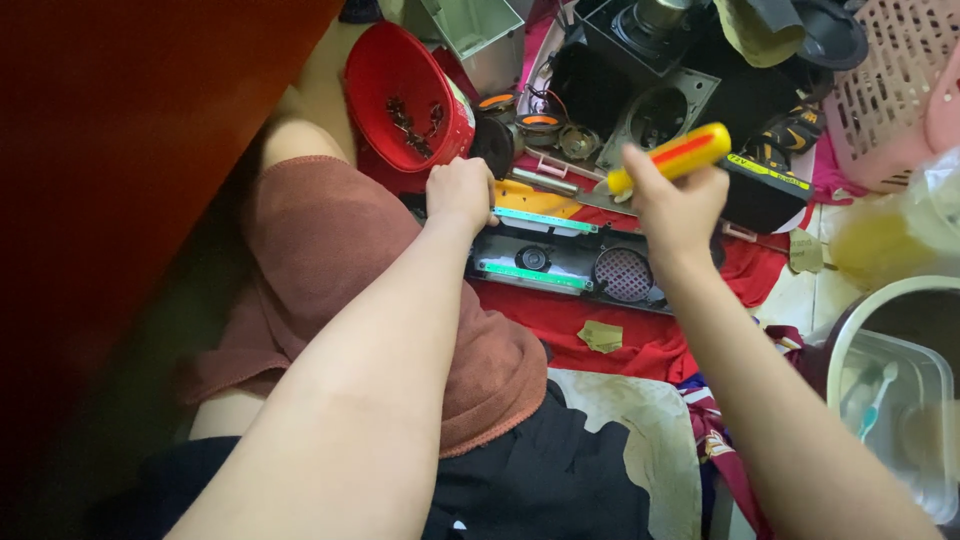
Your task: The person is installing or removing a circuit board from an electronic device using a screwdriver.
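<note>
I am holding the long dark speaker panel (570, 262) still with my left hand (461, 192), closed on its end, on the red cloth (560, 315) on the floor. My right hand (678, 205) is gripping the yellow screwdriver (672, 157) above it. I should be keeping the tip straight and pushing gently, I think.

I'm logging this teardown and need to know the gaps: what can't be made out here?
Head view:
- Screwdriver tip: hidden behind the right hand.
- Panel's left end: covered by the left hand.
- Bits in the red bowl: too small to identify.
- Pink basket: cut off by the frame edge.
</note>
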